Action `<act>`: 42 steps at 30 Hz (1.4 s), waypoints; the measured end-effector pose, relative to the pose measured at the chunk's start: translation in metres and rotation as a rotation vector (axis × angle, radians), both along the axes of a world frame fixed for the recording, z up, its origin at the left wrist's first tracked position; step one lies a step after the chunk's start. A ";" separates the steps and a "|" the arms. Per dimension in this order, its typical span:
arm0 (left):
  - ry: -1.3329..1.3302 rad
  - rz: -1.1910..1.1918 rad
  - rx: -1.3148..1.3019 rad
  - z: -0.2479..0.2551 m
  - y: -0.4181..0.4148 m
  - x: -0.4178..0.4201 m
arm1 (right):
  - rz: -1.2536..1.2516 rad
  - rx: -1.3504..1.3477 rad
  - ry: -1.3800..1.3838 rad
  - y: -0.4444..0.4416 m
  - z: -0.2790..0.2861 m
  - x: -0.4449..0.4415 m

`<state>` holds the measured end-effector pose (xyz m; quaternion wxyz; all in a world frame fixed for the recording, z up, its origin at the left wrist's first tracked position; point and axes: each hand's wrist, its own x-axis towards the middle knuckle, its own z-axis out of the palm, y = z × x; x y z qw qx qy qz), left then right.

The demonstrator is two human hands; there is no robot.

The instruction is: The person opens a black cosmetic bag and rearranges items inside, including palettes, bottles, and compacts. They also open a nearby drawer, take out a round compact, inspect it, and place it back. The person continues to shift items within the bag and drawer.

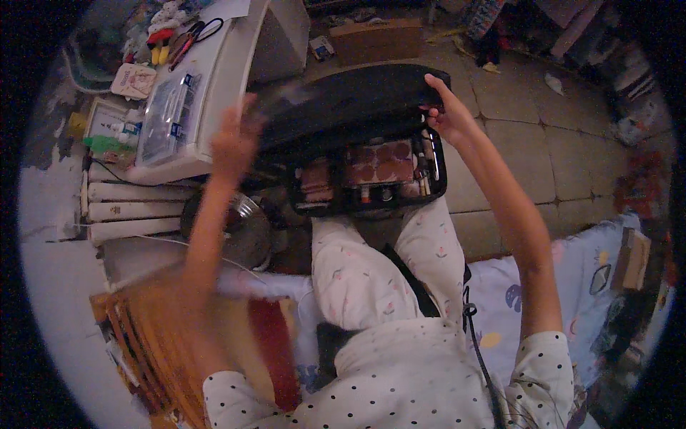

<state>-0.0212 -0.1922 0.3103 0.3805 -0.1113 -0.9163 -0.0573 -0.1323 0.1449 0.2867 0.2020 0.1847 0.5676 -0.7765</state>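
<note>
A black makeup case (370,206) rests across my knees, its lid (348,102) raised on the far side. My right hand (445,110) grips the lid's right end, thumb on top and fingers at the edge. Blurred by motion, my left hand (236,134) is at the lid's left end, beside the white desk; whether it touches the lid cannot be told. Inside the case lie a palette with round pans (379,162), a smaller reddish palette (316,181) at the left, and brushes and slim tubes (423,166) at the right.
On the white desk (214,102) at the left are a clear plastic box (169,118), scissors (195,40), a plush toy (163,35) and a small tin (134,80). A round lidded pot (241,236) stands below. A cardboard box (375,42) sits on the tiled floor ahead.
</note>
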 end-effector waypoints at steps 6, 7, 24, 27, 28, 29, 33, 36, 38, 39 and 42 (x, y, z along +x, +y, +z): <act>-0.212 0.009 -0.205 -0.020 0.083 -0.016 | 0.059 0.015 -0.038 -0.007 0.001 -0.005; -0.222 0.014 -0.197 -0.024 0.076 -0.023 | 0.071 0.024 -0.045 -0.006 0.000 -0.007; -0.584 0.092 -0.337 0.020 0.035 -0.176 | 0.411 1.112 0.850 0.001 -0.159 0.110; -0.466 0.054 -0.310 0.012 0.021 -0.191 | 0.342 1.048 0.937 -0.002 -0.158 0.107; -0.368 0.010 -0.305 0.007 0.016 -0.192 | 0.357 1.038 0.895 -0.003 -0.156 0.108; -0.270 -0.032 -0.299 0.002 0.010 -0.192 | 0.372 1.027 0.853 -0.004 -0.153 0.110; -0.361 0.011 -0.197 0.002 0.023 -0.181 | 0.330 0.957 0.830 0.001 -0.156 0.112; -0.370 0.016 -0.140 0.004 0.029 -0.169 | 0.264 0.934 0.797 0.005 -0.158 0.109; -0.311 -0.021 -0.097 -0.001 0.027 -0.159 | 0.190 0.788 0.770 0.004 -0.159 0.106; -0.304 0.015 -0.074 0.001 0.031 -0.152 | 0.153 0.719 0.758 0.005 -0.158 0.106; -0.257 0.083 0.051 0.005 0.055 -0.119 | 0.064 0.772 0.828 0.012 -0.167 0.101</act>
